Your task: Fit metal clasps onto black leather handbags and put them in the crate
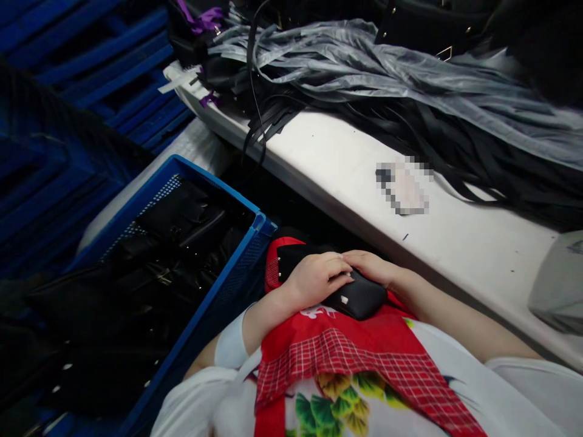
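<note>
A small black leather-look bag (367,298) with a little metal fitting rests on my lap, over the red apron (291,337). My left hand (316,278) lies across its left part, the fingers bent over the top and pressed together. From the other side my right hand (371,267) curves round the bag's upper edge, its fingertips meeting those of my left. Both hands are closed on the bag, whose top and far side are partly hidden under them.
To my left stands a blue plastic crate (218,280) filled with black bags (177,212). Ahead is a white table (328,152) bearing long black straps (410,127), crumpled clear plastic (328,54) and a blurred-out item (405,185). Blue slatted stacks (104,67) rise at the far left.
</note>
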Demonstrator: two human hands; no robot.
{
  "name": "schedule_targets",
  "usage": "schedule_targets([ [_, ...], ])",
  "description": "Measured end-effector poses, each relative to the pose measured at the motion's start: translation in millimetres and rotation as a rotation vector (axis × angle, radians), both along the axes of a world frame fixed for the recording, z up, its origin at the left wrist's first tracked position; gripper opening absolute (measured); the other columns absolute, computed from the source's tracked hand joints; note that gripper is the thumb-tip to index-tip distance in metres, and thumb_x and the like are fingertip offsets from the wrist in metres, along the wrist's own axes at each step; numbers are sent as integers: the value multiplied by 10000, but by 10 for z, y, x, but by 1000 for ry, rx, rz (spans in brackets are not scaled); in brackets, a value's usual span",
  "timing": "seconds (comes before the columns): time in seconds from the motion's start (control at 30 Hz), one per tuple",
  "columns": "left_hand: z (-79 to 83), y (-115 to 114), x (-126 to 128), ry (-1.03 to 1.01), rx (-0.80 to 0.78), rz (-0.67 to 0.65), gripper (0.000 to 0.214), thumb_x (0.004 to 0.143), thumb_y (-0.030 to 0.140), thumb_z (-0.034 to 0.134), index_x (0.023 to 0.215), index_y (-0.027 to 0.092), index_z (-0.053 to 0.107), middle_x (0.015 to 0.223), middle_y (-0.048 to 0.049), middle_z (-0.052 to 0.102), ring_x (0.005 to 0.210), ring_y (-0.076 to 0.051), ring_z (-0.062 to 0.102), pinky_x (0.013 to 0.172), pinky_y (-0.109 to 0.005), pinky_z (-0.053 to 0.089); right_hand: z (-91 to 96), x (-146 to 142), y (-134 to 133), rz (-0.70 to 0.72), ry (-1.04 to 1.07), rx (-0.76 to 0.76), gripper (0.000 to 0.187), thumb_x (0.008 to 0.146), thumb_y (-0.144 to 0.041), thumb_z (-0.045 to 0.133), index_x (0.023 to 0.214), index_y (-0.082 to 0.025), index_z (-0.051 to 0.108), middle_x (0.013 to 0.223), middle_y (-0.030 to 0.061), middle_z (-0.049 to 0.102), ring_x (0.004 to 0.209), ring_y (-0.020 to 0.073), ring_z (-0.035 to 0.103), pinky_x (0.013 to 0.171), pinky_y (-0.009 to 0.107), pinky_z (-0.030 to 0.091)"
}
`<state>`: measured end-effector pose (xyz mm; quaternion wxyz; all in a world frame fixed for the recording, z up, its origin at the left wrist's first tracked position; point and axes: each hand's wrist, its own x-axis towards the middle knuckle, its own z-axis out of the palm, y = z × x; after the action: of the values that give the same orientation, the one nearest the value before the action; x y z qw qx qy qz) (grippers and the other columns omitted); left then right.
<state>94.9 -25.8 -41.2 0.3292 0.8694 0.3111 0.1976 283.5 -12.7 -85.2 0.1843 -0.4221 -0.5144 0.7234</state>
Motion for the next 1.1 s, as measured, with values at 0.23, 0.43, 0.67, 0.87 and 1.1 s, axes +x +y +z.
schedule_targets([
  [0.23,37,-105,18,113,34,182,149,900,294,634,860,158,679,833,-38,670,812,-171,635,774,-286,501,2,-53,9,-18,17,-34,545,766,-687,602,733,-154,713,816,37,695,866,216,574,872,350,429],
  [0.43,42,-166,100,93,-167,408,130,822,250,722,722,177,682,683,-5,613,700,-157,590,706,-279,471,27,-92,-4,-20,72,-80,557,811,-671,572,768,-139,730,832,51,717,822,204,604,857,346,442],
  [0.67,-24,-181,124,110,-259,427,147,801,285,728,707,183,681,729,-27,668,721,-178,615,731,-297,486,-85,-100,-65,-51,66,-66,564,798,-688,563,765,-156,746,836,82,720,819,251,613,808,371,475],
  [0.87,-43,-145,67,120,-268,368,125,780,278,748,783,182,668,856,-40,702,816,-189,641,799,-293,498,-37,-140,-54,-73,41,-31,552,742,-721,556,712,-200,738,826,93,714,878,304,619,788,371,497],
  [1.1,1,-109,17,62,-321,265,96,805,270,714,802,187,664,912,-55,701,872,-196,645,849,-302,497,48,-144,-3,-54,52,-44,548,688,-753,593,636,-219,703,766,86,699,825,299,617,752,365,498],
])
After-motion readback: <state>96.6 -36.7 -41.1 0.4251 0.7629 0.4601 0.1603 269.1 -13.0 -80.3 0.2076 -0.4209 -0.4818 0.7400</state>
